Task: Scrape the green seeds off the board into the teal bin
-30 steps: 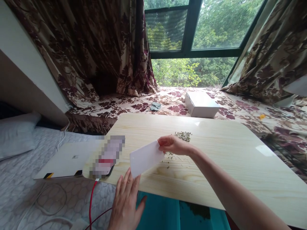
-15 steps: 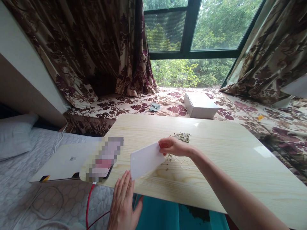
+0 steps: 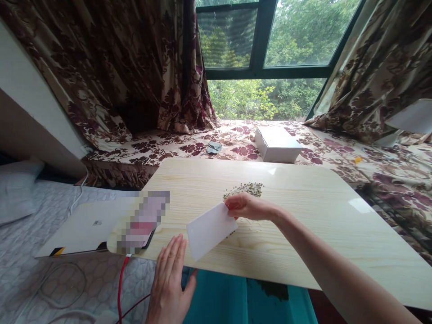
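My right hand (image 3: 245, 207) pinches one corner of a white card (image 3: 210, 229) and holds it tilted just above the pale wooden table (image 3: 303, 234). Behind that hand lies a small heap of tiny green seeds (image 3: 245, 190), with a few stray ones under the card's edge. My left hand (image 3: 169, 283) rests flat with fingers stretched out at the table's near edge, beside the card's lower corner and not gripping it.
A blurred phone-like object (image 3: 143, 221) with a red cable (image 3: 120, 288) lies at the table's left end. A flat white box (image 3: 81, 227) is on the bed to the left. A white box (image 3: 277, 145) sits on the flowered window seat behind.
The card and my right hand have shifted a little to the right and tipped lower toward the table. My left hand stays flat at the near edge.
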### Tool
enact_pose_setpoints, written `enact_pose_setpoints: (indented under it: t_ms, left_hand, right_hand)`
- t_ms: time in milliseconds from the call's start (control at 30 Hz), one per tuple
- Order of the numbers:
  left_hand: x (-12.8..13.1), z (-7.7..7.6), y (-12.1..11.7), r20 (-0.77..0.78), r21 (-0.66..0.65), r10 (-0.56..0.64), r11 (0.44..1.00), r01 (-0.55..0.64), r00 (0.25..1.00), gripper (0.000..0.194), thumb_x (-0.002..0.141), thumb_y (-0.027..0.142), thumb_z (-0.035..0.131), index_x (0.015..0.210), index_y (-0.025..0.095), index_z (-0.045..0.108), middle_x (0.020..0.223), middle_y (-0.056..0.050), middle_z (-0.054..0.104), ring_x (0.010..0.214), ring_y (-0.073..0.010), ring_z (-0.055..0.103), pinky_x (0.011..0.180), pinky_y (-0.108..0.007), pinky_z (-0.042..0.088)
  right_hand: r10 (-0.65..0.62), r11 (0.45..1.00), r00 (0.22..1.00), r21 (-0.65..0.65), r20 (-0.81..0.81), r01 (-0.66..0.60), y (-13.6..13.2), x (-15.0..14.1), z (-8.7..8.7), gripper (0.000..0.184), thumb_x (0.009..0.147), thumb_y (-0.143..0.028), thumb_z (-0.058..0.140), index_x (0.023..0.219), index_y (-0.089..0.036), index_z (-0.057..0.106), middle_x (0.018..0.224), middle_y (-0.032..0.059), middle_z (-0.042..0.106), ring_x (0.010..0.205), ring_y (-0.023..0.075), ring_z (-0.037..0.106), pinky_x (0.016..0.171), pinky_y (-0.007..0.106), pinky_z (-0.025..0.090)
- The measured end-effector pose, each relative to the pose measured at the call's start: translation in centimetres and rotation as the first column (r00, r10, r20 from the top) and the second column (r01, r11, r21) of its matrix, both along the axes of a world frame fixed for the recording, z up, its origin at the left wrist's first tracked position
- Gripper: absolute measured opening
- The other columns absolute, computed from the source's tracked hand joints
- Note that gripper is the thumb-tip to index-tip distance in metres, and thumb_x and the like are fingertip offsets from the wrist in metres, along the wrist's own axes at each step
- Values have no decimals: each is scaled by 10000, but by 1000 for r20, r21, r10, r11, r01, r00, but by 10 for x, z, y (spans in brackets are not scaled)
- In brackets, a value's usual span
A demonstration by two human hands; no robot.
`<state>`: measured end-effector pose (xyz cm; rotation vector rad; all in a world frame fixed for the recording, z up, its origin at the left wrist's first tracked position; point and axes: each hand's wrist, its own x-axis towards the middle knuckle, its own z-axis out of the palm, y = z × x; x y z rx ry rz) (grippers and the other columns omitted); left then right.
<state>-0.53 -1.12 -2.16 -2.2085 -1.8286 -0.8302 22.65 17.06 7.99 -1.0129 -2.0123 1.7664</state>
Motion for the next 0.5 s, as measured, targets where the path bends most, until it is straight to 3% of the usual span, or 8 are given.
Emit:
enact_pose_setpoints:
  t_ms: [200,500]
  left_hand:
    - [-1,0,0,-33,-3,-13,1000,13,999,610,901,204,424,1475,156,224,1454,-146,403,1360,-293,335,1104,-502,290]
    - [6,7,4,-147,-39,-27,999,22,989,629,872,179,462,1469,179,265,1474,-139,390,1366,-299,333,1122,-511,207]
  right_hand:
    - [20,999,997,-38,69,-18,-14,15,4,127,684,-243,643,794,-180,641,723,-10,632,687,138,582,649,271,480]
    - [24,989,990,-151,140,-2,-58,64,20,14,679,-180,621,684,-170,630,605,-43,572,608,104,530,581,222,424]
